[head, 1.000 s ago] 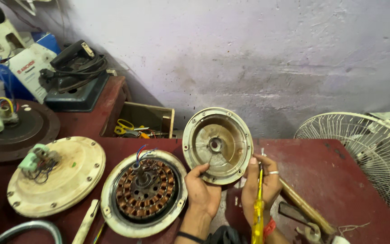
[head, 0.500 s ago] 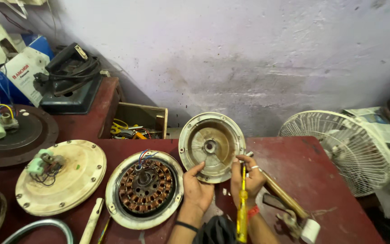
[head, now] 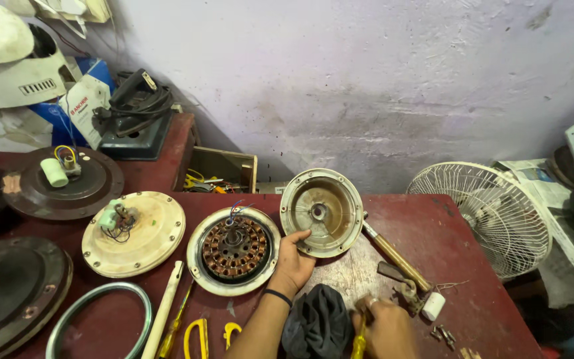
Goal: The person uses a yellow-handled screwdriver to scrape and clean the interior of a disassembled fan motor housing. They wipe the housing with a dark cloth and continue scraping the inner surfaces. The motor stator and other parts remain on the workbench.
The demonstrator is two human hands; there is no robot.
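Red desk (head: 446,233) fills the lower frame, against a pale plastered wall. At right, off the desk edge, a white wire fan guard (head: 479,216) leans.

Laid out along the desk from the left: dark round motor housings at far left (head: 8,292), a cream round cover (head: 134,233) with a small capacitor and wires on top, then an open fan motor (head: 234,249) at lower centre, its copper windings exposed. Judging from this, the motor is already split open and its halves set apart; the parts lie loose and nothing looks put back together.

Metal end cover (head: 321,211), dish-shaped and hollow side toward the camera, stands tilted at centre, just right of the open motor. A brass-coloured rod (head: 393,256) runs diagonally from behind it toward lower right, ending by a small white capacitor (head: 433,306). A dark cloth (head: 317,326) is bunched at the bottom centre. A few loose screws (head: 443,332) lie at lower right.

Left hand (head: 293,262): fingers curled over the lower left rim of the end cover, propping it up.

Right hand (head: 386,326), bottom edge: fingers clenched around a yellow-handled screwdriver (head: 360,342), tip out of view.
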